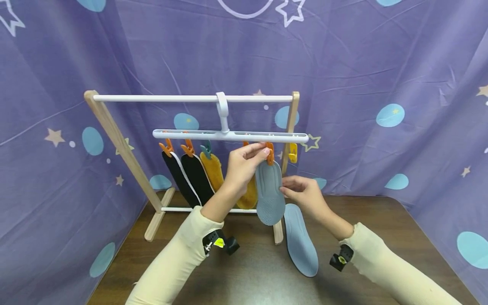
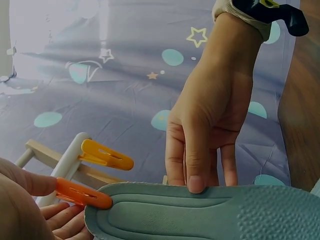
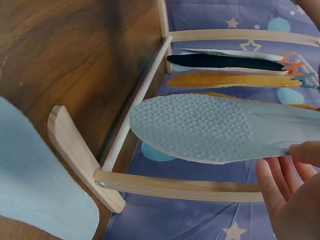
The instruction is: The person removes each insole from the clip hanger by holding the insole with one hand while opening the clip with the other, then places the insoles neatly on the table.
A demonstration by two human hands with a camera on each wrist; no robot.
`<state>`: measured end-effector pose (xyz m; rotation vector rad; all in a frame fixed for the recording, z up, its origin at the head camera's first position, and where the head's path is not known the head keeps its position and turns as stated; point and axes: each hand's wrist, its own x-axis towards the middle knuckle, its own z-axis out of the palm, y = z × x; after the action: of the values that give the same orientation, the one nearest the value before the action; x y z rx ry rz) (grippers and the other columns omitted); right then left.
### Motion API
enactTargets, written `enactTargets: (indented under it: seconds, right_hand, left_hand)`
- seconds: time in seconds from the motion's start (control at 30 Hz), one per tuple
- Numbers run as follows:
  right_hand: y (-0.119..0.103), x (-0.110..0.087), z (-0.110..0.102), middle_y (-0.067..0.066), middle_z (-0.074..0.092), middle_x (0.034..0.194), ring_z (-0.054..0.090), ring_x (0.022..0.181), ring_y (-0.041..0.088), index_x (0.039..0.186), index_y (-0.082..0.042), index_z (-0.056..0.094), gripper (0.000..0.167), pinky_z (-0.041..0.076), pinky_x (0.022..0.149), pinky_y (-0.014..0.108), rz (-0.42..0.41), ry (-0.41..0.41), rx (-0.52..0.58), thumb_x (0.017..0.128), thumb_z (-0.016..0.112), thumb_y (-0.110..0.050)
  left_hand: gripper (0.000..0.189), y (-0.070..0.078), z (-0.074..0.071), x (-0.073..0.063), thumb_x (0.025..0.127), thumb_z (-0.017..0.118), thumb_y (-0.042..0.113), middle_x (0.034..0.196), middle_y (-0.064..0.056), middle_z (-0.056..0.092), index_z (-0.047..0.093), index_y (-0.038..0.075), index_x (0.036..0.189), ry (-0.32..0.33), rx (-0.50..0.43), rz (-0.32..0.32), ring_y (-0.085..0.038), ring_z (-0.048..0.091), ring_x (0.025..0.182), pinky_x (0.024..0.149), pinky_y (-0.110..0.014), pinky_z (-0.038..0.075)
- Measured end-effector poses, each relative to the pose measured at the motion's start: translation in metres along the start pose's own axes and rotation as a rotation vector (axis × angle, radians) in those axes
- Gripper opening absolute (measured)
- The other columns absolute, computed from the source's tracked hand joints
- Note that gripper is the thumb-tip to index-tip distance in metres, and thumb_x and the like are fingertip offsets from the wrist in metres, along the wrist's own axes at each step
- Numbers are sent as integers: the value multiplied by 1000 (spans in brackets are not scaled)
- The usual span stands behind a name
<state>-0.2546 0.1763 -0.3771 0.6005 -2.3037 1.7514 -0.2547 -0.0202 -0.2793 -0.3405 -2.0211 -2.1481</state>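
Note:
A grey-blue insole (image 1: pixel 270 195) hangs from an orange clothespin (image 1: pixel 270 153) near the right end of the white hanger (image 1: pixel 228 136). My left hand (image 1: pixel 244 165) pinches that clothespin; in the left wrist view the thumb lies at the end of the orange clothespin (image 2: pixel 84 194), whose other end is on the insole's edge. With thumb in front and fingers behind, my right hand (image 1: pixel 305 195) pinches the insole's right edge. The right wrist view shows the dimpled part of the insole (image 3: pixel 195 127). A second grey-blue insole (image 1: pixel 301 241) lies on the table.
Two black insoles (image 1: pixel 196 178) and a yellow insole (image 1: pixel 212 169) hang on the left under clothespins. Another yellow insole (image 1: pixel 248 197) is partly hidden behind my left hand. A yellow clothespin (image 1: pixel 292 153) hangs at the hanger's right end. The wooden rack (image 1: pixel 122 148) stands on the brown table (image 1: pixel 366 224).

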Motion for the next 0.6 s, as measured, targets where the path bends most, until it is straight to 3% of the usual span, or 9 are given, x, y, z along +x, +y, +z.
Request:
enactTargets:
  seconds: [0.1, 0.23, 0.37, 0.6]
  right_hand:
    - [-2, 0, -1, 25, 75, 105, 74, 87, 11, 115, 13, 68, 27, 64, 78, 33, 70, -33, 114, 92, 72, -1]
    - [-4, 0, -3, 13, 77, 104, 75, 89, 14, 119, 15, 64, 32, 63, 82, 39, 155, -69, 215, 92, 71, 0]
    - [-5, 0, -6, 2, 77, 102, 73, 90, 12, 122, 13, 64, 35, 63, 85, 41, 207, -96, 228, 92, 73, -4]
    - [-7, 2, -9, -2, 77, 96, 73, 88, 11, 122, 13, 65, 36, 64, 80, 34, 239, -114, 229, 92, 74, -4]
  left_hand:
    - [28, -1, 0, 1, 94, 72, 8, 120, -18, 74, 72, -3, 120, -7, -3, -5, -14, 70, 101, 93, -28, 56]
    - [29, -1, 1, 1, 95, 71, 8, 122, -19, 73, 71, -2, 122, -18, -6, -10, -15, 69, 103, 96, -29, 55]
    - [31, 0, 0, 1, 96, 70, 9, 124, -19, 72, 70, -2, 125, -33, -6, -20, -16, 69, 105, 98, -30, 54]
    - [33, -1, -2, 2, 97, 68, 7, 129, -20, 70, 67, -4, 129, -56, -5, -44, -17, 67, 111, 102, -30, 52]
